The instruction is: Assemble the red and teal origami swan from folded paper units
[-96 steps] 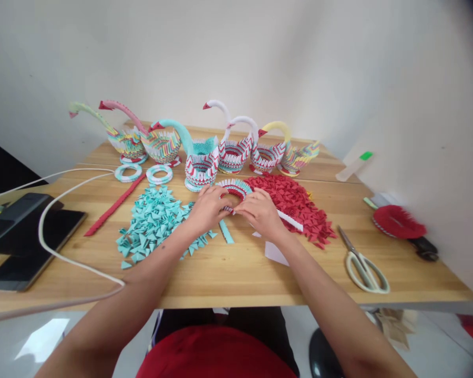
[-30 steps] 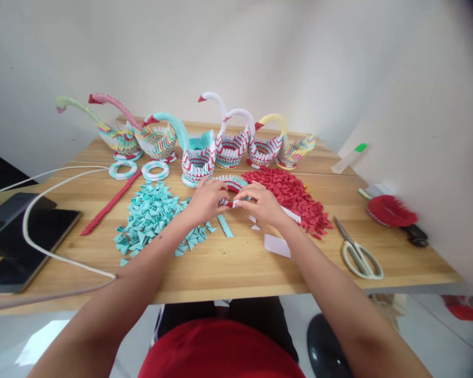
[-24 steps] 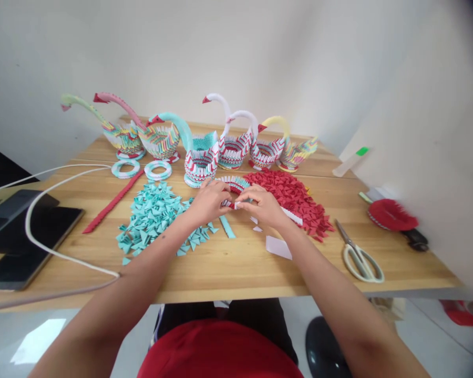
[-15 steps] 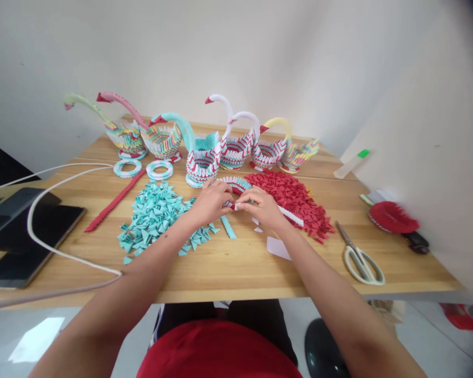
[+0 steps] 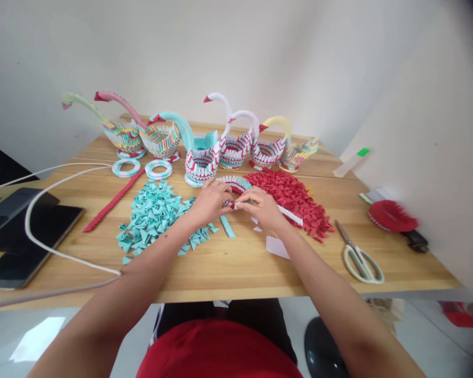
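My left hand point(image 5: 211, 202) and my right hand point(image 5: 262, 206) meet at the table's middle, fingers pinched on a curved paper ring of red, white and teal folded pieces point(image 5: 234, 185). A small red piece sits between the fingertips. A heap of teal folded triangles point(image 5: 153, 215) lies just left of my left hand. A heap of red folded triangles point(image 5: 295, 199) lies behind and right of my right hand. A white paper slip point(image 5: 278, 247) rests near my right wrist.
Several paper swans point(image 5: 199, 152) line the back of the wooden table point(image 5: 228, 268). Two teal rings point(image 5: 158, 169) and a red strip point(image 5: 112, 202) lie at left. Scissors point(image 5: 358, 257) and a red brush-like object point(image 5: 392, 218) sit right. A tablet point(image 5: 27, 236) and white cable point(image 5: 51, 247) sit far left.
Both hands stay pinched together on the ring, with only small finger shifts. The view has wobbled slightly; nothing else on the table has moved.
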Tool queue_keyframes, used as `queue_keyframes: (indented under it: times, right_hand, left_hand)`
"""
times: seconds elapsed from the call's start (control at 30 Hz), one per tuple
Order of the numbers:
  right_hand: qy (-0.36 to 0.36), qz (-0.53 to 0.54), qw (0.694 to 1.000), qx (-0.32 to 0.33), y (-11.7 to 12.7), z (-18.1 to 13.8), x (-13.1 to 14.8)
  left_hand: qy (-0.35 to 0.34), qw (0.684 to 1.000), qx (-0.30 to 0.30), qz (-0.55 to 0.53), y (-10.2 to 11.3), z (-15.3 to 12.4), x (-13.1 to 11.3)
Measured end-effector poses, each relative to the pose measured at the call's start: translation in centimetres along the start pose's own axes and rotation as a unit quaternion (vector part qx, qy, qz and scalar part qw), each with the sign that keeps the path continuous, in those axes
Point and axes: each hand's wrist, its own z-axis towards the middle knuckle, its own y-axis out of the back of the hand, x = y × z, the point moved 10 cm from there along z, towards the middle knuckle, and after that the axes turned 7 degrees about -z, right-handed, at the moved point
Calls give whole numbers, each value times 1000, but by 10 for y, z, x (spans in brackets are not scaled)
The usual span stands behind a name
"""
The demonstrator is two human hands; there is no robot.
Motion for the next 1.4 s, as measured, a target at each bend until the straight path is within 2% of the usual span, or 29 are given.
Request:
queue_keyframes:
  times: [0.13, 0.33, 0.63, 0.7, 0.97, 1.4]
  right_hand:
    - [-27, 43, 999, -1, -1, -3, -6]
    - [-33, 43, 999, -2, -3, -3, -6]
    - [55, -122, 991, 7, -7, 0, 12]
    - [40, -109, 993, 1, -5, 0, 9]
    - [-50, 59, 997, -15, -2, -8, -12]
    - [-50, 59, 997, -11, -7, -9, -16]
  left_hand:
    - [4, 1000, 5, -6, -2, 0, 2]
    - [3, 1000, 2, -1, -4, -1, 4]
    - [-6, 1000, -2, 4, -3, 0, 2]
    - [-2, 1000, 0, -1, -3, 0, 3]
    - [8, 1000, -3, -21, -5, -1, 7]
    - [0, 1000, -4, -19, -3, 0, 2]
